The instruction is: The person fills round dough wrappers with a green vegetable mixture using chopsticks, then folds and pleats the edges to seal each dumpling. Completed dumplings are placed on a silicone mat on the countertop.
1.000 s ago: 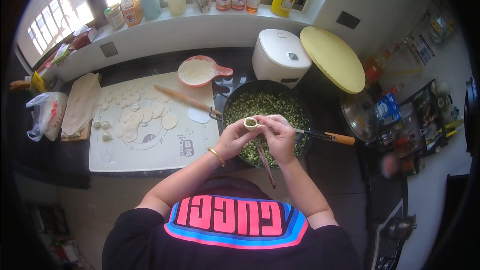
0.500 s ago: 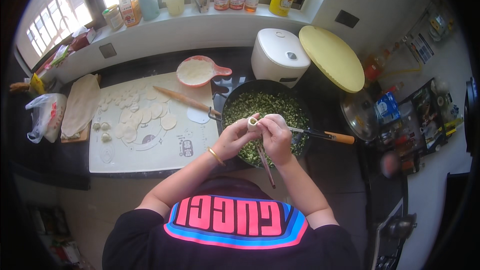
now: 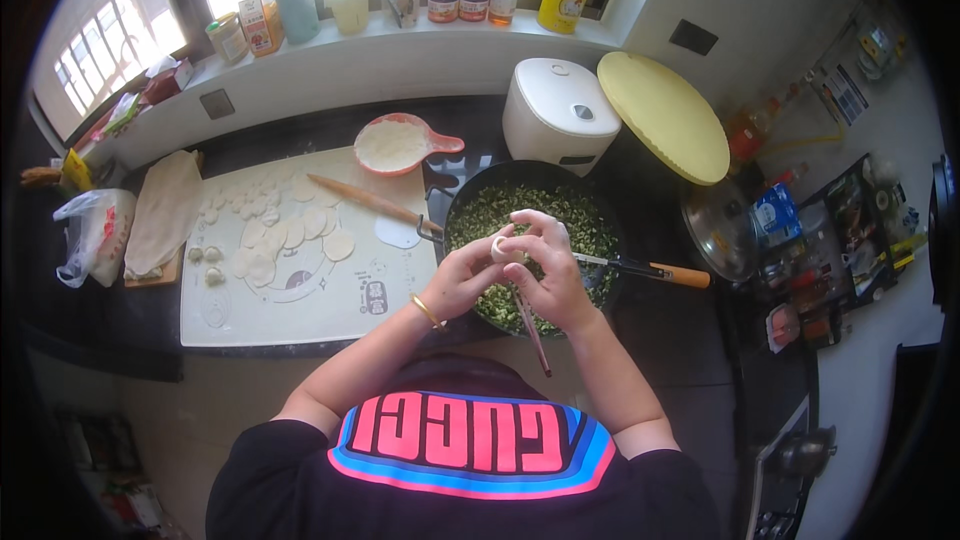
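Observation:
Above the wok my left hand (image 3: 467,275) pinches a small pale dumpling (image 3: 503,251) at its fingertips. My right hand (image 3: 556,275) curves round the dumpling's other side, its index finger and thumb at the dough and the other fingers raised. Chopped green filling (image 3: 590,220) covers the inside of the black wok (image 3: 455,195). A pair of chopsticks (image 3: 533,335) leans out over the wok's near edge, partly behind my hands. To the left, thin round dough wrappers (image 3: 293,233) and several filled dumplings (image 3: 213,265) lie on a pale mat (image 3: 320,325).
A rolling pin (image 3: 365,198) crosses the mat toward the wok. Behind it sits a red scoop of flour (image 3: 392,146). A white rice cooker (image 3: 560,115) and yellow round lid (image 3: 665,120) stand behind the wok. A wooden-tipped handle (image 3: 680,274) juts right. Jars (image 3: 460,2) line the sill.
My right hand's fingers have lifted and spread from a tight pinch, now arching over the dumpling. My left hand stays nearly in place with it.

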Demonstrator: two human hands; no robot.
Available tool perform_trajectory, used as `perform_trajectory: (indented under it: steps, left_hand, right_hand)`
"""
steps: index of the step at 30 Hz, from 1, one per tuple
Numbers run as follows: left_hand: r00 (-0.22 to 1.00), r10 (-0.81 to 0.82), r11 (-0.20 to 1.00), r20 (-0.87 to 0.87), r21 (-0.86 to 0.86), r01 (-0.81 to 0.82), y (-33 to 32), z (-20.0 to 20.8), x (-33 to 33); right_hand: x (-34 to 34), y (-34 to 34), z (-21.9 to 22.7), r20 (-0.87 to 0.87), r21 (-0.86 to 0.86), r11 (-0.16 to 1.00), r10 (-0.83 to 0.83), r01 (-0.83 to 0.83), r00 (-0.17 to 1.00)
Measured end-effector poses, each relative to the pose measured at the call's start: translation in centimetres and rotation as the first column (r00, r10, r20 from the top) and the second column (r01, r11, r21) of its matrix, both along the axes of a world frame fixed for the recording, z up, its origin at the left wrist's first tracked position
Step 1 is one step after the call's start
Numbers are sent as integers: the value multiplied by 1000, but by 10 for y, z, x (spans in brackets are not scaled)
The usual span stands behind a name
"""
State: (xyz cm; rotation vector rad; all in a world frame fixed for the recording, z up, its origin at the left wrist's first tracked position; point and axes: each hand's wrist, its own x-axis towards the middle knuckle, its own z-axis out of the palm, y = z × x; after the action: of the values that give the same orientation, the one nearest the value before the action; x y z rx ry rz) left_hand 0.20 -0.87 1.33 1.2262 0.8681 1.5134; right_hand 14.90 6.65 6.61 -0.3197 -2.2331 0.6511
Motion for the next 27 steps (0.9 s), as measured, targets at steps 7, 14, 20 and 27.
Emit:
perform_trajectory:
  steps: [7,14,20,27]
  left_hand:
    - [997,-31,1000,-76,-4,31,-3,7,0]
    - [996,-35,999,-87,8,35,-3,4,1]
    - [998,-60,987,16,-150,61,0,-4,-5]
    - [998,-54,993,-23,-104,52,0,-3,-3]
  right_hand:
    - [4,0,1,-41,-305,950,-76,60,996]
    - [-2,-4,-4,-80,-86,981,-181,174,980]
    - [-1,1,-6,-143,-382,913,-213,144,967]
    - [0,3,-15,-110,-459,888,-96,36,989]
